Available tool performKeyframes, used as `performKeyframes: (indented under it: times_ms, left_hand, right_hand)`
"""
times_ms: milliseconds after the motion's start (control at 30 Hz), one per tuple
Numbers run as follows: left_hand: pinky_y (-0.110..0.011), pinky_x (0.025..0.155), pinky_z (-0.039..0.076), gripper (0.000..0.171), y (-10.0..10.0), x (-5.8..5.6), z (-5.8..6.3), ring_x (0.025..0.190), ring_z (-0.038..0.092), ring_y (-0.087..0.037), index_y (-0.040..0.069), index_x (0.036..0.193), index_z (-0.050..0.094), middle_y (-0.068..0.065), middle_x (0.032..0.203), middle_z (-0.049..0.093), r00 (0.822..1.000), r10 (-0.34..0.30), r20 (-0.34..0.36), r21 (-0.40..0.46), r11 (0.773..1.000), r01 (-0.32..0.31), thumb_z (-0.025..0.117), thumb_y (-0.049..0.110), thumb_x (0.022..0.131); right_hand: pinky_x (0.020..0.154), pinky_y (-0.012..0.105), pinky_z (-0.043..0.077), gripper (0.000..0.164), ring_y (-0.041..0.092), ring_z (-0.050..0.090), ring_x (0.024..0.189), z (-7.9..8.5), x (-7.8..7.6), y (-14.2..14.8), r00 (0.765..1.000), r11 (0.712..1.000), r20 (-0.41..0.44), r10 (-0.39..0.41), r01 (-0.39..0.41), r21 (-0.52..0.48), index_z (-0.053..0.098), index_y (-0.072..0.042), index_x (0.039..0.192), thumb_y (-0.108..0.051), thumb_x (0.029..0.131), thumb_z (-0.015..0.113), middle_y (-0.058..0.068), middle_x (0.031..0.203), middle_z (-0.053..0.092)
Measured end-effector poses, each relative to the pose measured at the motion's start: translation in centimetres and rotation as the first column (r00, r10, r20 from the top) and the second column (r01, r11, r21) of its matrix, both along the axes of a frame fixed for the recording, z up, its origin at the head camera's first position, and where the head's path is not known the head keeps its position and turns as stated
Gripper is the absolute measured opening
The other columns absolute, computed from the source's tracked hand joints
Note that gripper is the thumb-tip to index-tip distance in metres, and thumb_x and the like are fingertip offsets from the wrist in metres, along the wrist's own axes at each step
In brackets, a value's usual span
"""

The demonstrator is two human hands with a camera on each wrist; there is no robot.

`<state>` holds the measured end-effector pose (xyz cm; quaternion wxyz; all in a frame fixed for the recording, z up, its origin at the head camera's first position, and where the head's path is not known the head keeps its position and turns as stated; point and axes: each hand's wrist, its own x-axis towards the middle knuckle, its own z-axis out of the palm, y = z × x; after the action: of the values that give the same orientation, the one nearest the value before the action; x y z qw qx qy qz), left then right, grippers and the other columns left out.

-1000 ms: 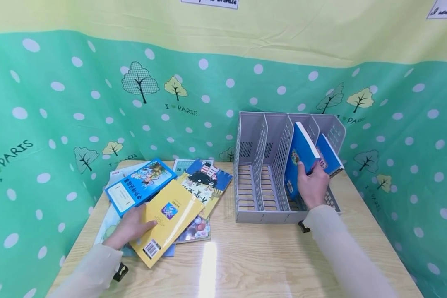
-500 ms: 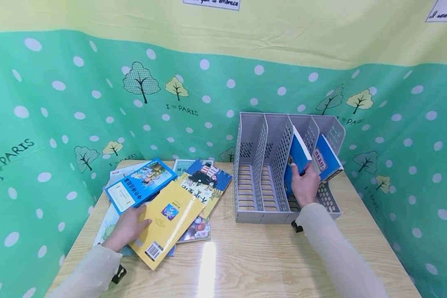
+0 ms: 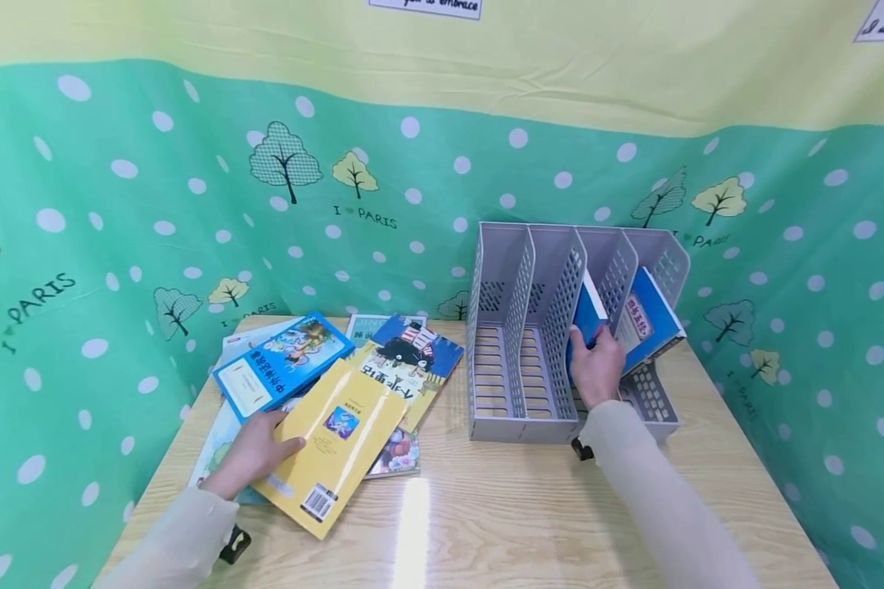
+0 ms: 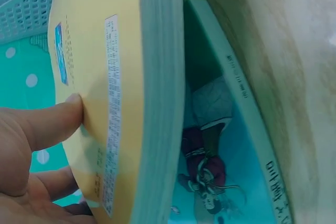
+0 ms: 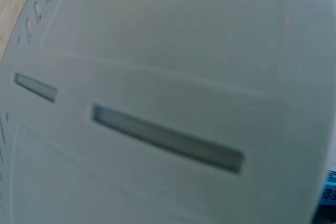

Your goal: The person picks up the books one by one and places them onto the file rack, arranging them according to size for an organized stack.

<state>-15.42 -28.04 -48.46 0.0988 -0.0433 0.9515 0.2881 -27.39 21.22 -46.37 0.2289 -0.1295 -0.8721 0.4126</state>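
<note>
My left hand (image 3: pixel 254 450) holds a yellow book (image 3: pixel 335 446) by its left edge, thumb on the cover. In the left wrist view the yellow book (image 4: pixel 126 103) is tilted up, its page edges showing, above a book with a blue-green cover (image 4: pixel 210 145). My right hand (image 3: pixel 595 364) grips a blue book (image 3: pixel 588 311) standing in the third compartment from the left of a grey file rack (image 3: pixel 530 429). Only the rack's slotted grey plastic (image 5: pixel 168 87) fills most of the right wrist view; the hand does not show there.
Another blue book (image 3: pixel 648 315) leans in the rack's rightmost compartment. On the table (image 3: pixel 486 523) at left lie overlapping books, among them a blue one (image 3: pixel 283 364) and one with a black cartoon figure (image 3: pixel 412 360). A polka-dot curtain (image 3: pixel 412 188) hangs behind.
My right hand has moved left and lowered the blue book deeper into the third compartment. My left hand keeps hold of the yellow book, which has shifted slightly right and toward me.
</note>
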Motion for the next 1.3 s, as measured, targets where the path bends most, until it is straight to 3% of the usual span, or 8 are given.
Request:
performKeyframes:
  times_ms: [233,600,767,967,1167,1300]
  left_hand:
    - [-0.047,0.080,0.052,0.044,-0.1,0.5,-0.1,0.094,0.058,-0.032,-0.014,0.127,0.048,-0.028,0.115,0.057,0.997,0.010,-0.075,0.081,0.997,-0.004,0.058,0.013,0.094]
    - [-0.036,0.071,0.054,0.036,0.3,1.0,0.2,0.091,0.061,-0.027,-0.005,0.126,0.053,-0.020,0.110,0.061,0.994,0.026,-0.103,0.187,0.982,-0.007,0.058,0.012,0.094]
    - [-0.031,0.070,0.054,0.038,0.6,1.2,0.1,0.088,0.064,-0.021,0.000,0.131,0.052,-0.017,0.111,0.063,0.994,0.048,-0.097,0.263,0.965,-0.021,0.057,0.018,0.097]
    - [-0.027,0.073,0.053,0.035,1.2,1.6,0.3,0.091,0.064,-0.019,0.006,0.129,0.054,-0.012,0.110,0.066,0.989,0.072,-0.128,0.331,0.943,-0.026,0.056,0.018,0.097]
    - [-0.026,0.070,0.053,0.030,2.1,1.9,0.8,0.085,0.065,-0.017,0.008,0.125,0.058,-0.009,0.104,0.069,0.984,0.087,-0.155,0.405,0.914,-0.017,0.057,0.018,0.097]
    - [-0.026,0.070,0.053,0.029,2.8,2.1,0.9,0.084,0.065,-0.018,0.008,0.125,0.058,-0.011,0.105,0.068,0.984,0.090,-0.152,0.456,0.890,-0.011,0.057,0.016,0.097]
  right_hand:
    - [0.091,0.053,0.048,0.044,0.035,0.058,0.114,-0.8,-0.5,-0.3,1.000,1.000,0.023,-0.004,0.004,-0.021,0.057,-0.009,0.120,-0.045,0.095,0.054,0.015,0.130,0.059]
    - [0.085,0.051,0.053,0.040,0.033,0.063,0.098,-0.4,-0.3,-0.3,0.999,1.000,0.052,0.006,-0.006,-0.001,0.051,-0.007,0.095,-0.048,0.094,0.053,0.019,0.117,0.063]
    - [0.086,0.052,0.052,0.039,0.035,0.063,0.100,-0.1,0.1,-0.1,0.999,0.999,0.042,0.025,-0.027,0.042,0.054,-0.006,0.101,-0.044,0.095,0.055,0.020,0.117,0.062]
    - [0.091,0.051,0.049,0.048,0.036,0.060,0.110,0.0,1.0,0.3,0.997,0.997,0.050,0.066,-0.068,0.035,0.056,-0.005,0.124,-0.043,0.095,0.055,0.019,0.127,0.059]
    - [0.087,0.047,0.052,0.052,0.030,0.064,0.098,-0.3,2.2,0.8,0.995,0.994,0.061,0.077,-0.082,0.073,0.058,-0.003,0.122,-0.047,0.093,0.056,0.018,0.114,0.066]
    - [0.089,0.046,0.052,0.057,0.029,0.063,0.103,-0.4,2.9,0.8,0.992,0.993,0.085,0.088,-0.095,0.076,0.055,-0.004,0.127,-0.049,0.092,0.056,0.017,0.118,0.064]
